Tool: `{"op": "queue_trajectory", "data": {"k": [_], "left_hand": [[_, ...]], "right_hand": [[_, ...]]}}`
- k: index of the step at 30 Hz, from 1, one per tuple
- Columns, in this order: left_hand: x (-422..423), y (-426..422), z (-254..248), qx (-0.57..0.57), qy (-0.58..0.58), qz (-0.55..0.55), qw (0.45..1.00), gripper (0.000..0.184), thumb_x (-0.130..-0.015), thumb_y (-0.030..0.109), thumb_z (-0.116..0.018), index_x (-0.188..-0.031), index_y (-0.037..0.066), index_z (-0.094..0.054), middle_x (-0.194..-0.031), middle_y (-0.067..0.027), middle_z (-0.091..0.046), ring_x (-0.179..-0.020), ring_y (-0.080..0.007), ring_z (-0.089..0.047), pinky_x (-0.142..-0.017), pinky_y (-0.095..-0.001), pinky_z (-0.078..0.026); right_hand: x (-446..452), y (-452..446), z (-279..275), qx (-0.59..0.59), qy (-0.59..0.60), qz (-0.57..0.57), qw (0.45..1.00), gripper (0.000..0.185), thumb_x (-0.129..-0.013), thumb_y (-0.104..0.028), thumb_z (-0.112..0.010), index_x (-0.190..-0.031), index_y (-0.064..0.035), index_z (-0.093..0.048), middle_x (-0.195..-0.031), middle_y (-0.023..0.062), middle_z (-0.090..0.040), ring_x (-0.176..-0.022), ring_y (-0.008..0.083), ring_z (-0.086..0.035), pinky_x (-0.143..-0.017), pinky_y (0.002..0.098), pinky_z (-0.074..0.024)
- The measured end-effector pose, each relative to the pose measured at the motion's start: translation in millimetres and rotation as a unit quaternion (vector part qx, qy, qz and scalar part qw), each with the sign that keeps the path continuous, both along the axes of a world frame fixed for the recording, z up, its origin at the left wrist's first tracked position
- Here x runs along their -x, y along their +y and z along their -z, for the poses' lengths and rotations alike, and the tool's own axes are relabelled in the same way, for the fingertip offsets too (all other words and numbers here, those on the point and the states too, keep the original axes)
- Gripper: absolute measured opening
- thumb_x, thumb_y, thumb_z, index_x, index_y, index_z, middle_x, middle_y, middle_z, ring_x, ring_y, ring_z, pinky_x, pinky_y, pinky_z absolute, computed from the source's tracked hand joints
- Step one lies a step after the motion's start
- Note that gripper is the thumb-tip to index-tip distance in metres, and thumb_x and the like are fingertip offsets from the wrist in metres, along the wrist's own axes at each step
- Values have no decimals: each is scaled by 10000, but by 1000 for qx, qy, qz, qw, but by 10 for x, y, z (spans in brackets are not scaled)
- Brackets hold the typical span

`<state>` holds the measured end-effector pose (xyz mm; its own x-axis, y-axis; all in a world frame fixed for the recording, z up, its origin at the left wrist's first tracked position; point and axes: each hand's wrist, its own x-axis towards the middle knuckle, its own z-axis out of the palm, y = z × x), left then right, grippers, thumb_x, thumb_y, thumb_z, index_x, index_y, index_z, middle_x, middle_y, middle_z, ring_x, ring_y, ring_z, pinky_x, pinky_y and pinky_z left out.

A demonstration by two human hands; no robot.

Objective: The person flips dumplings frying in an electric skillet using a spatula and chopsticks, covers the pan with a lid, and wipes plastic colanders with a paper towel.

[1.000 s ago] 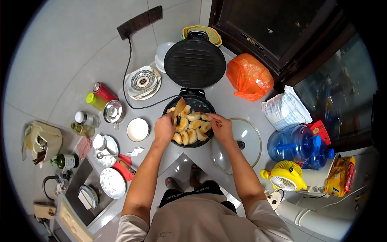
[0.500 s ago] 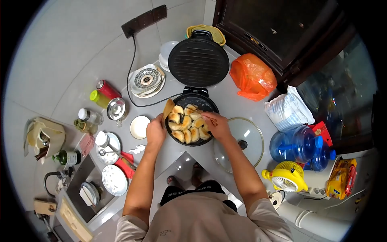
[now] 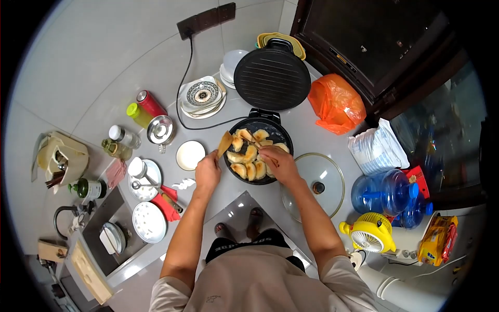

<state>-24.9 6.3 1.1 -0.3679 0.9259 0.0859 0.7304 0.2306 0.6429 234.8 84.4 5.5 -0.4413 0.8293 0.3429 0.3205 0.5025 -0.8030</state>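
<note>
Left hand (image 3: 208, 170): grip pinching spatula (image 3: 225, 144) | right hand (image 3: 281, 165): grip pinching chopsticks (image 3: 256, 141) | risk: crowded dumplings (image 3: 250, 170) could tear or spill from pan (image 3: 258, 126) if pushed hard

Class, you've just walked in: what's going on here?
A person's left hand holds a flat wooden spatula at the left edge of a round black electric griddle. Their right hand, apparently gripping thin brown sticks, is over the golden-brown crescent-shaped dumplings inside. The griddle's ribbed black lid is open; a round clear glass lid lies on the grey counter.
</note>
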Motion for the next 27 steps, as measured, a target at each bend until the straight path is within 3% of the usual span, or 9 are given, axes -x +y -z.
{"op": "queue_trajectory", "data": {"k": [3, 5, 8, 11, 13, 15, 20, 22, 27], "left_hand": [[8, -46, -25, 7, -2, -7, 1000, 293, -965, 41, -605, -1225, 35, -741, -970, -258, -731, -885, -439, -720, -807, -491, -574], [17, -82, -19, 6, 0, -10, 1000, 328, -928, 3, -606, -1224, 45, -741, -971, -247, -732, -897, -442, -716, -811, -501, -577], [80, -119, -18, -16, -2, -19, 1000, 316, -925, 5, -614, -1211, 40, -742, -957, -256, -728, -895, -444, -716, -808, -504, -574], [116, -201, -22, -5, 15, -15, 1000, 305, -928, 8, -615, -1202, 37, -744, -953, -259, -726, -895, -445, -716, -804, -508, -573], [136, -246, -5, -3, 5, -16, 1000, 274, -1006, 107, -612, -1236, 37, -744, -975, -274, -728, -885, -440, -722, -819, -488, -566], [133, -286, -39, 0, -9, -18, 1000, 276, -1007, 108, -613, -1240, 42, -743, -973, -272, -728, -886, -442, -721, -818, -490, -566], [87, -377, -42, 30, -20, -28, 999, 273, -1009, 111, -616, -1241, 44, -743, -973, -267, -730, -894, -447, -720, -817, -500, -567], [92, -412, 32, 18, -16, -7, 1000, 345, -919, -1, -614, -1237, 53, -735, -998, -219, -736, -905, -432, -712, -816, -512, -568], [102, -483, 98, -7, -17, 14, 1000, 360, -911, -16, -609, -1243, 48, -729, -1002, -214, -736, -912, -430, -711, -819, -511, -567]], "right_hand": [[143, -142, -59, -5, 54, -3, 999, 157, -994, -137, -702, -1123, -57, -737, -1134, 150, -750, -1061, 342, -708, -926, 391, -569], [182, -206, -60, 27, -13, -50, 998, 167, -994, -135, -700, -1137, -57, -736, -1139, 148, -750, -1066, 340, -704, -931, 391, -568], [139, -239, 31, 8, -13, -21, 1000, 179, -998, -138, -698, -1154, -61, -739, -1139, 143, -748, -1051, 339, -705, -919, 391, -568], [100, -370, 5, 11, 17, -8, 1000, 174, -994, -125, -701, -1147, -52, -739, -1127, 142, -748, -1038, 334, -709, -911, 397, -568], [103, -477, -101, 14, 50, -18, 998, 170, -990, -115, -704, -1142, -46, -739, -1120, 141, -750, -1033, 331, -712, -909, 402, -569], [107, -571, -151, 23, -7, -66, 998, 172, -976, -97, -714, -1136, -39, -744, -1118, 142, -756, -1040, 325, -716, -921, 410, -570], [190, -613, -10, -32, -40, -42, 998, 153, -971, -88, -714, -1112, -36, -742, -1099, 146, -757, -1035, 330, -716, -917, 415, -569], [218, -629, 2, -41, -43, -28, 998, 144, -971, -87, -714, -1102, -33, -740, -1096, 147, -757, -1034, 332, -715, -915, 416, -568], [226, -790, -151, -8, -27, 18, 999, 140, -968, -91, -726, -1089, -23, -741, -1096, 133, -764, -1043, 329, -719, -921, 403, -570]]}}
